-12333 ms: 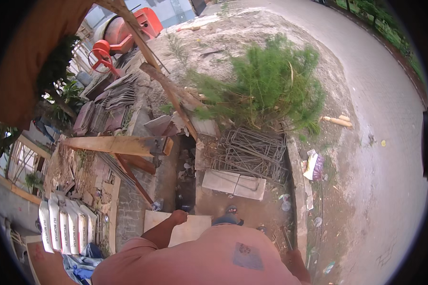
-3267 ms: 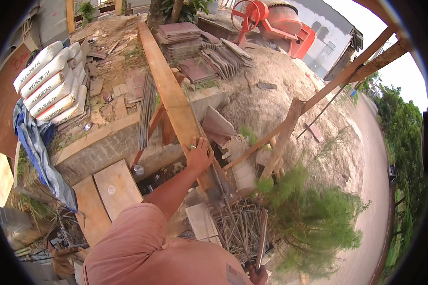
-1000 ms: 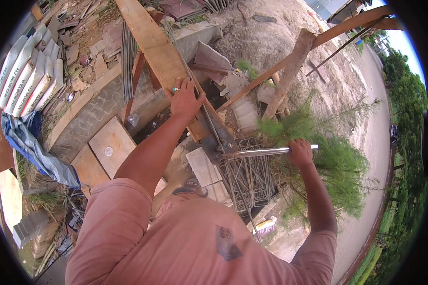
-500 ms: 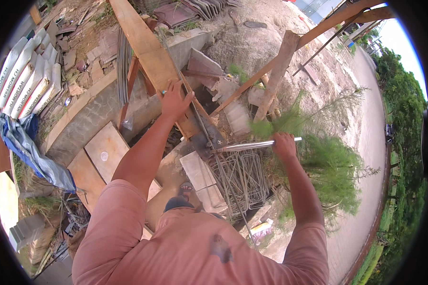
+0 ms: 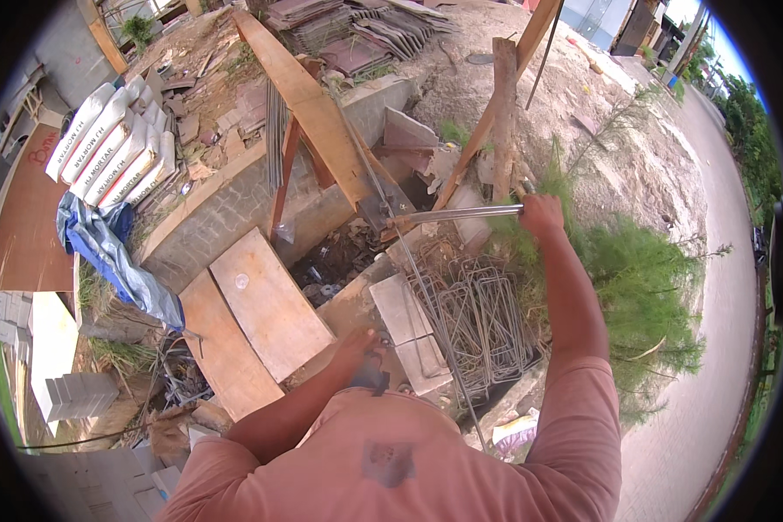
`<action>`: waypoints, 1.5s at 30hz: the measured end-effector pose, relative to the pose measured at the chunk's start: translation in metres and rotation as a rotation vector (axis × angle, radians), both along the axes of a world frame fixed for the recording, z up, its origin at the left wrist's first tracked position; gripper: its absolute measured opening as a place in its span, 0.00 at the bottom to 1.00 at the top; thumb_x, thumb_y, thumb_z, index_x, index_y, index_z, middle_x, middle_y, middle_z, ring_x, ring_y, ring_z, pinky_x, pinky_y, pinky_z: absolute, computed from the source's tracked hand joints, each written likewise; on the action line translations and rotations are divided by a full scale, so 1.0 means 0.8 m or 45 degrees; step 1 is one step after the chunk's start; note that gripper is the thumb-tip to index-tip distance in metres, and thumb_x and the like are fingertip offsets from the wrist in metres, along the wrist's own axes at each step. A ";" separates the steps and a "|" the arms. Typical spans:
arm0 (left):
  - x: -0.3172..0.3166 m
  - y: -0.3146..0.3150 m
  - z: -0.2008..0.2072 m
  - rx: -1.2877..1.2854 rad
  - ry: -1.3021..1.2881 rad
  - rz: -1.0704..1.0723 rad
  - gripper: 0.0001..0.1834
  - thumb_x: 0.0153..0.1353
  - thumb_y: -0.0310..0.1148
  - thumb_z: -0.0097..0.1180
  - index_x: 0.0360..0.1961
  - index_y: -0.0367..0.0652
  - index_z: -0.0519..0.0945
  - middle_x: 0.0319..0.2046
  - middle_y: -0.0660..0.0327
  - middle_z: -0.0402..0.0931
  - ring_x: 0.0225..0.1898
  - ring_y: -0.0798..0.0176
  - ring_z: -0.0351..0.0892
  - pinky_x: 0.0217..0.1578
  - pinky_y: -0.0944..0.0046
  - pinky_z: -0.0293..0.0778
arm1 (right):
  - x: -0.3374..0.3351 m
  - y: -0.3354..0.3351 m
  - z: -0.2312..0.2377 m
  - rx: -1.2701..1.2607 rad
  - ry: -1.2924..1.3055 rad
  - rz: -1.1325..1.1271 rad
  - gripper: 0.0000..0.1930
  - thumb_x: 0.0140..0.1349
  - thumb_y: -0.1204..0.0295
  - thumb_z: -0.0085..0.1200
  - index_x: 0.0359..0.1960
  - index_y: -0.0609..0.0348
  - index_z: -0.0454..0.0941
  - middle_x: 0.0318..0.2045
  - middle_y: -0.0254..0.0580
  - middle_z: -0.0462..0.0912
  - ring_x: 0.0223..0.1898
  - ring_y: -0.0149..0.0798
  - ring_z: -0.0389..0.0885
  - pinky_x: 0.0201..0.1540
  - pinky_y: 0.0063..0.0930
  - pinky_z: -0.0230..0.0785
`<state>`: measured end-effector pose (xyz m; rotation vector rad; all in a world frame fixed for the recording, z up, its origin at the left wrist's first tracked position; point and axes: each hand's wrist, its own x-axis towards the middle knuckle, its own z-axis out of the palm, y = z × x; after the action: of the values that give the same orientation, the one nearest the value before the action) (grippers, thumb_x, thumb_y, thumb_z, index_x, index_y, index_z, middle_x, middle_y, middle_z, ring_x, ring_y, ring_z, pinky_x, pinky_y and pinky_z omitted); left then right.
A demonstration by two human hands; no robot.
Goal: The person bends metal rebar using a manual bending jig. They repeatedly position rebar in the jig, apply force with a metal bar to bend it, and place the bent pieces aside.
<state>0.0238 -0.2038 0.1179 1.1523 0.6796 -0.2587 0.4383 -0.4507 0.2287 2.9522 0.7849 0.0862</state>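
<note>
My right hand (image 5: 541, 214) is closed round the end of a silvery metal pipe (image 5: 474, 212). The pipe reaches left to a dark metal plate (image 5: 379, 211) on the near end of a long wooden plank (image 5: 309, 109). A thin steel rod (image 5: 426, 300) runs along the plank, past the plate and down toward my body. My left hand (image 5: 359, 350) is low in front of my waist, off the plank, its fingers loosely bent and apart with nothing visible in them. Bent rebar stirrups (image 5: 483, 326) lie heaped below the pipe, beside pale concrete blocks (image 5: 400, 309).
Wooden boards (image 5: 274, 309) lie left of my hands, by a low concrete wall (image 5: 217, 213). Stacked white bags (image 5: 117, 143) and a blue tarp (image 5: 117, 252) are farther left. A wooden post (image 5: 504, 122) rises ahead; a feathery green bush (image 5: 635, 296) grows at right.
My left hand has come off the plank and dropped back to my waist. The right hand still grips the pipe, which has swung away from me. The view has shifted.
</note>
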 end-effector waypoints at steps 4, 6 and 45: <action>0.052 -0.093 0.054 -0.016 -0.093 -0.099 0.28 0.69 0.53 0.43 0.60 0.42 0.66 0.55 0.54 0.71 0.58 0.54 0.70 0.51 0.49 0.71 | -0.001 0.009 -0.011 -0.009 -0.021 -0.082 0.09 0.54 0.65 0.55 0.31 0.56 0.83 0.35 0.47 0.84 0.43 0.50 0.80 0.52 0.47 0.66; 0.076 -0.128 0.056 -0.119 -0.095 -0.054 0.23 0.70 0.49 0.44 0.56 0.43 0.68 0.49 0.55 0.74 0.51 0.56 0.76 0.46 0.51 0.75 | -0.001 0.007 -0.013 0.005 -0.055 -0.075 0.09 0.53 0.65 0.55 0.31 0.55 0.83 0.35 0.47 0.84 0.44 0.50 0.80 0.52 0.47 0.66; -0.196 -0.355 0.017 -1.267 -0.141 -1.057 0.25 0.71 0.56 0.37 0.36 0.45 0.75 0.39 0.62 0.77 0.50 0.63 0.74 0.52 0.57 0.70 | 0.033 -0.011 -0.038 0.159 -0.175 0.014 0.16 0.54 0.63 0.54 0.36 0.63 0.83 0.35 0.62 0.82 0.39 0.57 0.83 0.42 0.48 0.74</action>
<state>-0.1332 -0.4878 0.1312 0.4058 -0.1082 -1.0874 0.4651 -0.4596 0.1985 3.0169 0.8051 0.3468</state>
